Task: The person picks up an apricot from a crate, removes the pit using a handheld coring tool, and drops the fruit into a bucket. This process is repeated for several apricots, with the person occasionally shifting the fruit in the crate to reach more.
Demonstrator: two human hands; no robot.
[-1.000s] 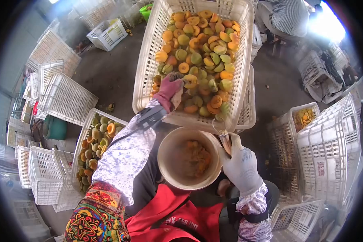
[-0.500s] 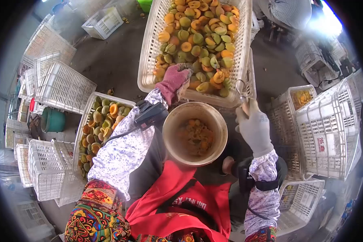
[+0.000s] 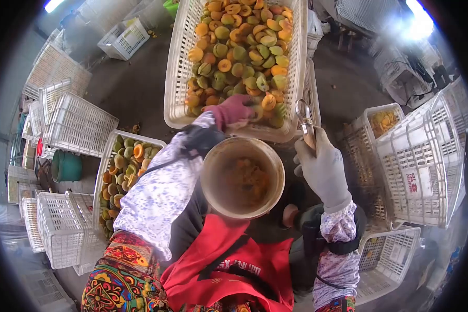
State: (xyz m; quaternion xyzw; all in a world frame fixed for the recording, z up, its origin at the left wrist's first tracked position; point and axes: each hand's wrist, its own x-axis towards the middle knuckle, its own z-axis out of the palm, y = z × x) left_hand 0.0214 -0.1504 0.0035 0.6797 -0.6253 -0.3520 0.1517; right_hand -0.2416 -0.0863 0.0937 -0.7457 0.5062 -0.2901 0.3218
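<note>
Presently, one looped tool (image 3: pixel 306 125) is gripped by the curled right hand (image 3: pixel 322 169) by one crate's (image 3: pixel 177 78) near right corner, open floor (image 3: pixel 343 78) alongside, while fruit halves (image 3: pixel 236 54) inside its near edge are partly covered by the left hand (image 3: pixel 237 111), whose blurred hold cannot be told.

The head camera looks widely forward and down; the left hand (image 3: pixel 233 111) and right hand (image 3: pixel 323 170) are near before it.
</note>
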